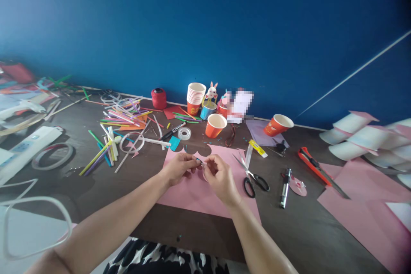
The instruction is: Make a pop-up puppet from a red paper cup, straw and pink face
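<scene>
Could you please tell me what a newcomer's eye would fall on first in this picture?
Probably the left hand and right hand, meeting over the pink sheet at the centre, with a small item at their fingertips that is hard to identify. Next, the tall stack of paper cups against the blue wall, with a rabbit-eared figure just to its right. The colourful heap of thin sticks left of the stack may catch the eye too.
</scene>
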